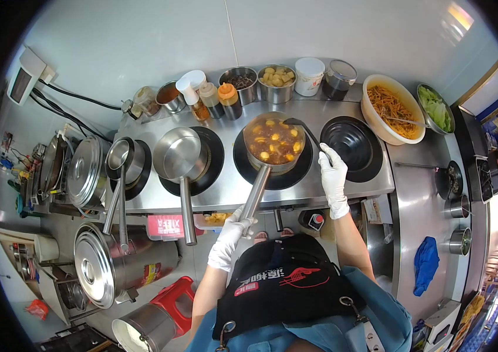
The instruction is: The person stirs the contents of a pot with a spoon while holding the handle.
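Note:
A saucepan (258, 190) of brown broth with several yellowish round pieces (274, 137) sits on a black burner ring. My left hand (231, 234), in a white glove, is closed around the near end of its long metal handle. In my gloved right hand (333, 176) is the handle of a black long-handled cooking utensil (307, 130). That utensil slants left over the pan's rim, and its head is too indistinct to make out. Left of this pan stands an empty saucepan (179, 154), its handle pointing toward me.
A bare burner (351, 149) lies right of the pan. Behind are squeeze bottles (229, 101), metal pots (276, 83) and a white tub (309, 76). A large bowl of orange-brown strips (392, 110) stands right. Smaller pans (124, 157), a lidded pot (86, 170) and a red stool (176, 302) are left.

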